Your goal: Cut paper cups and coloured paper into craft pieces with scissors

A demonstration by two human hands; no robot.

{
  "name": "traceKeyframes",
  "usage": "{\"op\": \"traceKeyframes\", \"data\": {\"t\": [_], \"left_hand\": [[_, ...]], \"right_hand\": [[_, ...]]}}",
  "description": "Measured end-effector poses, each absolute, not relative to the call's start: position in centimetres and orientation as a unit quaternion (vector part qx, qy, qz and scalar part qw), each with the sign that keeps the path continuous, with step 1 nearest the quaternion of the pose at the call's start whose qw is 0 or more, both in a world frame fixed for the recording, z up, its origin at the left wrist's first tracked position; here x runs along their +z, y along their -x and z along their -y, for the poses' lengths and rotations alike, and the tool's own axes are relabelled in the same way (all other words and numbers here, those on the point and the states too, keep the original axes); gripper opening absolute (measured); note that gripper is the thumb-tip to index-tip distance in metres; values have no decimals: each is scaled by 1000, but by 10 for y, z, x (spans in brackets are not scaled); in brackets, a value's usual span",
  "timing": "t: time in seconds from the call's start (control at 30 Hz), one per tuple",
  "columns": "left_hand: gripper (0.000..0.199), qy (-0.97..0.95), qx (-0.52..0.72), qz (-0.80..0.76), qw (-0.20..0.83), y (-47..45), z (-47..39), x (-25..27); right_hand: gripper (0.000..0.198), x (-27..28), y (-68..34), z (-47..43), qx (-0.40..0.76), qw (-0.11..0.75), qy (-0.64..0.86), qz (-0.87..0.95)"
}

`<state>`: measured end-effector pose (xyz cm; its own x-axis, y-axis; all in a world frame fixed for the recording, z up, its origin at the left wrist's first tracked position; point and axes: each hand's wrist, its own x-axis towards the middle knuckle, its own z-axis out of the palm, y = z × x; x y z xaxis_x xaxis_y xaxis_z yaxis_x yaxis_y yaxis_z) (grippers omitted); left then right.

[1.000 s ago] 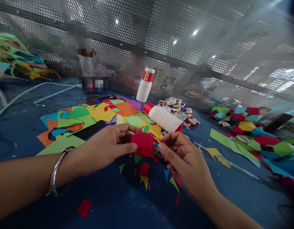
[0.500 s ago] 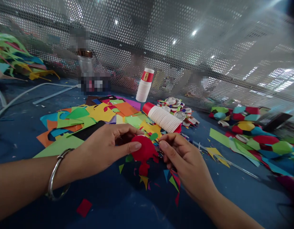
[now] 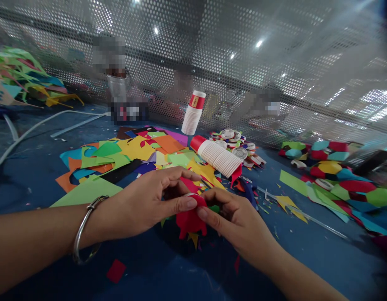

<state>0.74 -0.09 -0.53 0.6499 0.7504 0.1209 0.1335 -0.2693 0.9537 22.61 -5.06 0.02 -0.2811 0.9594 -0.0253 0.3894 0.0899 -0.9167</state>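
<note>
1. Far left of the lying cup stack (image 3: 220,158), our landmark, we see a heap of paper strips (image 3: 26,79) in green, yellow and blue. A white cable (image 3: 45,121) curves across the blue table (image 3: 168,271) just in front of it.
2. Nearer the landmark, but farther back than it, we see a clear container (image 3: 117,88). Much nearer us, to the landmark's left, lies a red scrap (image 3: 116,271).
3. Directly left of the landmark, reaching up to it, spread overlapping sheets of coloured paper (image 3: 135,148).
4. In front of the landmark and to its left is our left hand (image 3: 149,200), a silver bracelet (image 3: 81,225) at its wrist. The thumb presses on the red piece (image 3: 190,221), the other fingers curled behind it, so we grip it.
5. The red piece sits in front of the landmark, between our hands; it has a ragged lower edge.
6. Behind the landmark, slightly left, leans a second cup stack (image 3: 192,113).
7. Our right hand (image 3: 237,217), in front of the landmark and slightly right, pinches the red piece between thumb and bent forefinger.
8. Behind and right of the landmark lie round discs (image 3: 240,153).
9. Farther right of the landmark, we see multicoloured paper shapes (image 3: 356,186).
</note>
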Motion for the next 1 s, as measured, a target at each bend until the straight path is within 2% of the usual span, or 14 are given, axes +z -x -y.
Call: {"op": "traceKeyframes", "data": {"t": [0.13, 0.3, 0.57, 0.77, 0.9, 1.0], "left_hand": [[38, -718, 253, -318, 565, -3, -2, -2], [27, -642, 203, -310, 671, 1, -5, 3], [26, -598, 267, -365, 662, -1, -10, 1], [27, -515, 300, -400, 696, -5, -21, -6], [22, -511, 322, -404, 686, -5, -25, -10], [20, -513, 330, -397, 686, -5, -24, -12]], "right_hand": [[21, 0, -228, 51, 459, 335, 513, 643], [22, -3, -230, 49, 444, 358, 532, 626], [31, 1, -233, 49, 407, 348, 560, 632], [32, 13, -261, 40, 299, 281, 614, 674], [34, 14, -298, 36, 148, 248, 672, 682], [41, 8, -322, 34, 54, 187, 738, 647]]}}
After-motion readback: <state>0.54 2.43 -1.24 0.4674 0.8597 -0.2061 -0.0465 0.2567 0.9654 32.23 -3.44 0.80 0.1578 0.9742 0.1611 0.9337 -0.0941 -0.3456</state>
